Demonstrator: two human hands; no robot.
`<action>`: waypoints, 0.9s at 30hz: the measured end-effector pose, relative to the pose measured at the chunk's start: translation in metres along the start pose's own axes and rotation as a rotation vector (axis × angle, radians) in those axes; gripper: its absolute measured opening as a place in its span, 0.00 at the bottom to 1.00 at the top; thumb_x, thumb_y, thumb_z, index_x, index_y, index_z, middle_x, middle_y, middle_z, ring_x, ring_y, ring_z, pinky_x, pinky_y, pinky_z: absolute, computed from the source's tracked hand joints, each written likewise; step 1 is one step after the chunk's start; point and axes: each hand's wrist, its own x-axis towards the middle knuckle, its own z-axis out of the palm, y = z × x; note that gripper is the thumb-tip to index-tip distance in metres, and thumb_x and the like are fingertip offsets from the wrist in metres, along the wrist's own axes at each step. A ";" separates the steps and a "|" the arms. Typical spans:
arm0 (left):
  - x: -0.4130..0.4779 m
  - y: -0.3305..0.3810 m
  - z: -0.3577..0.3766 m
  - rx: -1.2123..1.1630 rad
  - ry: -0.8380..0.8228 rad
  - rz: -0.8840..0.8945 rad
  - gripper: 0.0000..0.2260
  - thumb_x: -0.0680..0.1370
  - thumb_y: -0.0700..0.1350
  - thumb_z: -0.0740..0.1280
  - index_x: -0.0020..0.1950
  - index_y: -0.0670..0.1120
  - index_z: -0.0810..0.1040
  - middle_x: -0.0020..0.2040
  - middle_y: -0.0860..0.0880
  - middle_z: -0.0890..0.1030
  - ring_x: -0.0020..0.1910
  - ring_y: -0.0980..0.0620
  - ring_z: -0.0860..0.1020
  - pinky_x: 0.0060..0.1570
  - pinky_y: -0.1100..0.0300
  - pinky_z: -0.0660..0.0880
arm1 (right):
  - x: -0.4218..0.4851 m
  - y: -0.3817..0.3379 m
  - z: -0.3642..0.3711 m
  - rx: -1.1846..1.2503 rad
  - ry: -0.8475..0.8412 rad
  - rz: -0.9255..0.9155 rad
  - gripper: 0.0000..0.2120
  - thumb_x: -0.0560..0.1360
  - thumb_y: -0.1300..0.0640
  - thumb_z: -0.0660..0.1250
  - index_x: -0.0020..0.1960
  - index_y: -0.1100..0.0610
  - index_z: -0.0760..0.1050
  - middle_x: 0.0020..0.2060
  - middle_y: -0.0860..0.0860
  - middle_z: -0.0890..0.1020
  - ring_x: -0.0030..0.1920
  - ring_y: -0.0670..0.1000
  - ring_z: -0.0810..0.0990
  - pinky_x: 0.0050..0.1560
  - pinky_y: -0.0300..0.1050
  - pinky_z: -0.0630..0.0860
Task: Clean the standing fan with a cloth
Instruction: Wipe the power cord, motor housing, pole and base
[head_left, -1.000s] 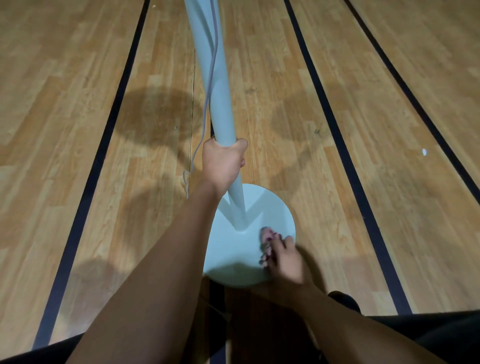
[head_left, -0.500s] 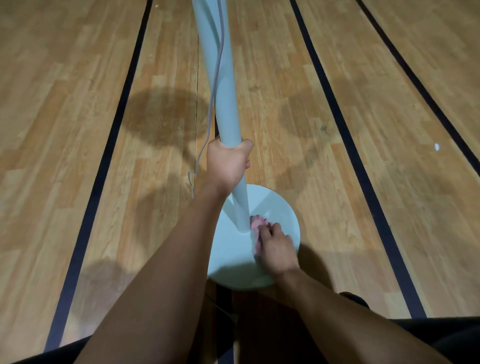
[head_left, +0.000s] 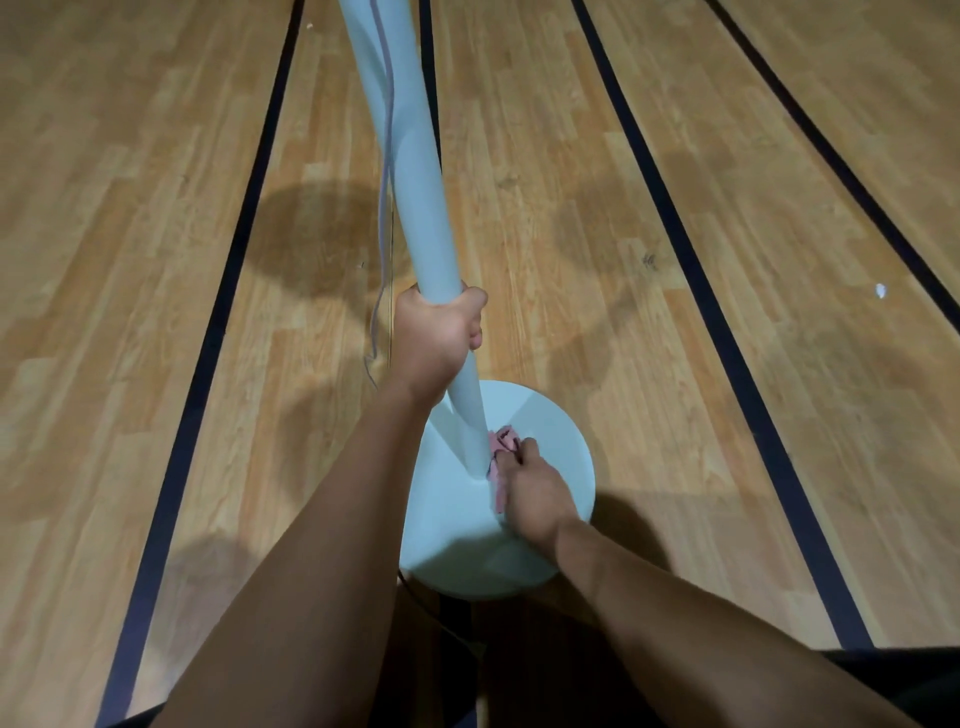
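The standing fan shows only its pale blue pole (head_left: 415, 171) and round base (head_left: 550, 431) on the floor. My left hand (head_left: 439, 338) grips the pole low down, a little above the base. My right hand (head_left: 535, 491) holds a pink cloth (head_left: 501, 447) bunched under its fingers and presses it onto the base right beside the foot of the pole. The fan's head is out of view above.
A thin grey cord (head_left: 384, 208) hangs along the pole's left side down to the floor. The wooden floor (head_left: 675, 364) carries dark painted lines (head_left: 727, 353). A small white scrap (head_left: 879, 291) lies at the right. Dark clothing fills the bottom edge.
My right hand has slid the cloth across the base from its near right part up to the foot of the pole. The left hand keeps its grip on the pole.
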 end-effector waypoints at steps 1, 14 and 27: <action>0.000 0.000 -0.001 0.010 -0.012 0.004 0.10 0.71 0.40 0.70 0.33 0.47 0.72 0.28 0.46 0.72 0.26 0.50 0.71 0.32 0.56 0.73 | 0.003 0.002 -0.001 -0.059 -0.016 -0.035 0.30 0.81 0.51 0.62 0.82 0.47 0.58 0.66 0.56 0.67 0.46 0.58 0.74 0.63 0.55 0.77; 0.000 -0.003 -0.016 0.041 -0.076 0.010 0.11 0.70 0.45 0.72 0.29 0.55 0.77 0.29 0.48 0.75 0.30 0.48 0.74 0.40 0.50 0.75 | 0.020 0.021 -0.013 0.045 0.085 0.159 0.20 0.86 0.53 0.57 0.77 0.52 0.66 0.69 0.56 0.72 0.63 0.61 0.76 0.64 0.55 0.75; -0.005 0.004 0.015 0.042 0.360 -0.095 0.12 0.72 0.54 0.75 0.43 0.51 0.74 0.29 0.58 0.76 0.24 0.59 0.74 0.26 0.62 0.72 | 0.009 -0.015 0.000 -0.151 -0.006 -0.037 0.35 0.81 0.53 0.65 0.84 0.48 0.55 0.72 0.59 0.68 0.57 0.60 0.77 0.59 0.52 0.76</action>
